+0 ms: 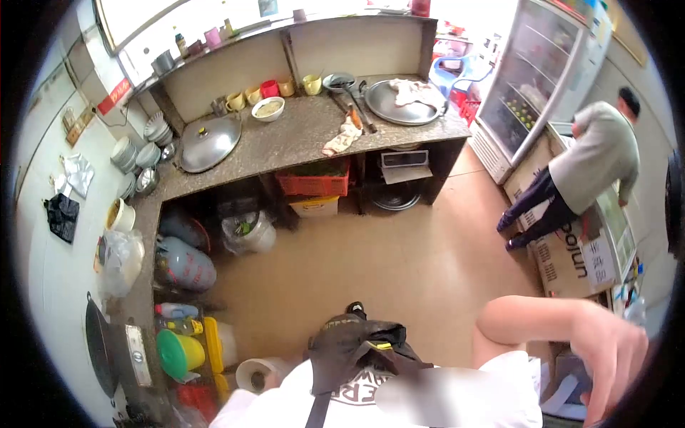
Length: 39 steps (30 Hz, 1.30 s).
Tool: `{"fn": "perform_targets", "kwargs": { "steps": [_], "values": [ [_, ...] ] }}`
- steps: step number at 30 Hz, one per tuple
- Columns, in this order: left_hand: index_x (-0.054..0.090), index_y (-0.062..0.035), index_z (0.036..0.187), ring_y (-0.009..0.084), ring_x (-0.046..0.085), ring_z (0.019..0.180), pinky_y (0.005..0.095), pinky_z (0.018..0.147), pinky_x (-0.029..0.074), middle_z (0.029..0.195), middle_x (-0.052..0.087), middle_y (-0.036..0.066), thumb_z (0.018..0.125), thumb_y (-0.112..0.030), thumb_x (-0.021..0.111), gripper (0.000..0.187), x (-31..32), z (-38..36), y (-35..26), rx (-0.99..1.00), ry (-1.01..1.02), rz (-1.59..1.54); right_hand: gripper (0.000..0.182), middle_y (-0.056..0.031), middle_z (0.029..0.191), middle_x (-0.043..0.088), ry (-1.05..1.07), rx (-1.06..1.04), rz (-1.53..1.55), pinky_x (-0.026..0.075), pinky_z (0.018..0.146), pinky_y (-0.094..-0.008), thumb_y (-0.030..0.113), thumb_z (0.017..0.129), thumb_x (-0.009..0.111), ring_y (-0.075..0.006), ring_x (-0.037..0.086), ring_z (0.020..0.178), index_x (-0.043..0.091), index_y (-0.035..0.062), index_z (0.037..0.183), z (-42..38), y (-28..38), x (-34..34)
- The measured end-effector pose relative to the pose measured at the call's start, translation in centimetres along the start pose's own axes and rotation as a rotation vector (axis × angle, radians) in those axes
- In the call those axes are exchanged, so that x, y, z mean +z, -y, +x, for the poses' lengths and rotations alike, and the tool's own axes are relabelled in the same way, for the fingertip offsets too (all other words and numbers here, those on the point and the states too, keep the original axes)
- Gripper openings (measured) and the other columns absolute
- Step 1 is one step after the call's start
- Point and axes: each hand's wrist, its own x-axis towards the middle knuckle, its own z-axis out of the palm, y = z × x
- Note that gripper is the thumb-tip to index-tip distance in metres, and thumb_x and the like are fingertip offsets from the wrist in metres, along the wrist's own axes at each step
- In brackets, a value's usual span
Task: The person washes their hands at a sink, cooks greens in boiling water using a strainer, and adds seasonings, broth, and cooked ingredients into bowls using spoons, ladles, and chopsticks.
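Note:
My right hand point(612, 349) is at the lower right, with the forearm bent out from my side. Its fingers point downward, slightly apart, and nothing shows in them. Below and beside it is a bluish-grey container point(569, 381) with pale contents, partly covered by the hand and sleeve. My left hand is out of view. A dark apron point(364, 349) hangs over my white shirt point(300, 399).
A stone counter point(300, 146) carries lidded woks, cups and a bowl point(268, 109). Gas cylinders point(184, 264) and buckets line the left. On the right, a person point(596, 157) leans over a chest freezer point(571, 257), near a glass-door fridge point(531, 78).

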Motion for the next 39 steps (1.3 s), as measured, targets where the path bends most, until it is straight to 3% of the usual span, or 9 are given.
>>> {"fn": "perform_targets", "kwargs": {
  "steps": [4,7,10,12,17,19,20,26,39],
  "values": [
    [0.055,-0.0061,0.1,0.0162,0.053,0.07,0.0318,0.06,0.045,0.083,0.057,0.006,0.082,-0.029,0.055,0.029,15.0,9.1,-16.0,0.484,0.186,0.197,0.02,-0.0135,0.072,0.06,-0.53,0.296,0.036,0.041,0.084,-0.0439,0.018,0.08,0.051,-0.025,0.061,0.073,0.058,0.0015,0.072,-8.5,-3.2,-13.3],
    [0.055,-0.0027,0.099,0.011,0.051,0.071,0.0245,0.065,0.044,0.083,0.057,0.002,0.083,-0.025,0.058,0.028,25.8,-6.1,-36.8,0.623,0.319,0.286,0.035,-0.0111,0.084,0.062,-1.069,0.958,-0.286,0.042,0.085,-0.04,0.034,0.085,0.051,-0.0243,0.059,0.083,0.059,0.0005,0.091,-23.4,-7.8,-22.3],
    [0.054,-0.0019,0.107,0.0115,0.054,0.085,0.0247,0.075,0.044,0.097,0.058,0.006,0.084,-0.018,0.057,0.028,32.1,-9.7,-46.8,0.886,0.426,0.171,0.035,-0.0043,0.097,0.062,-0.823,1.867,-0.775,0.042,0.079,-0.031,0.037,0.083,0.054,-0.0142,0.056,0.093,0.06,0.0062,0.098,-44.4,-10.4,-28.0],
    [0.054,-0.0022,0.107,0.0113,0.054,0.085,0.024,0.075,0.044,0.098,0.058,0.005,0.084,-0.017,0.057,0.027,34.2,-10.4,-50.0,0.956,0.475,0.13,0.035,-0.0038,0.099,0.061,-1.098,2.013,-0.48,0.041,0.078,-0.0314,0.038,0.085,0.052,-0.0131,0.056,0.093,0.059,0.007,0.099,-52.8,-11.2,-30.6],
    [0.058,-0.0047,0.102,0.0147,0.056,0.081,0.0273,0.072,0.045,0.089,0.06,0.004,0.085,-0.027,0.052,0.029,34.0,0.2,-44.8,0.603,0.167,0.373,0.03,-0.0028,0.083,0.062,-1.498,1.897,-0.668,0.041,0.057,-0.0267,0.032,0.086,0.048,-0.0106,0.056,0.071,0.057,0.0067,0.1,-72.3,-14.3,-42.9],
    [0.056,-0.0038,0.101,0.0122,0.05,0.061,0.0277,0.054,0.043,0.074,0.057,0.003,0.084,-0.023,0.052,0.025,29.4,9.5,-37.7,0.564,0.014,0.612,0.029,-0.0001,0.069,0.057,-1.836,1.734,-0.634,0.034,0.042,-0.0205,0.03,0.084,0.049,-0.0071,0.047,0.052,0.055,0.0063,0.099,-78.0,-16.6,-47.3],
    [0.056,-0.0037,0.101,0.0125,0.05,0.062,0.0279,0.054,0.043,0.075,0.057,0.003,0.084,-0.023,0.052,0.025,29.5,7.9,-39.2,0.389,0.0,0.554,0.028,0.0004,0.07,0.057,-1.659,1.788,-0.824,0.033,0.041,-0.0213,0.029,0.084,0.047,-0.0058,0.047,0.053,0.055,0.0059,0.098,-86.3,-17.2,-48.4],
    [0.057,-0.0032,0.1,0.0144,0.053,0.069,0.0293,0.058,0.045,0.08,0.058,0.005,0.084,-0.023,0.053,0.026,33.8,3.3,-47.8,-0.096,-0.103,0.37,0.03,-0.001,0.077,0.057,-1.901,2.155,-0.864,0.035,0.051,-0.0237,0.03,0.085,0.047,-0.0088,0.049,0.063,0.055,0.0063,0.101,-92.9,-21.6,-54.1],
    [0.06,-0.0021,0.097,0.0184,0.058,0.082,0.0323,0.066,0.048,0.09,0.061,0.008,0.083,-0.025,0.054,0.027,33.2,-0.8,-46.3,-0.191,-0.135,0.347,0.034,-0.0042,0.095,0.057,-1.668,2.45,-0.762,0.038,0.072,-0.0287,0.032,0.086,0.048,-0.0151,0.051,0.084,0.054,0.0073,0.108,-94.1,-20.6,-51.0]
  ]
}}
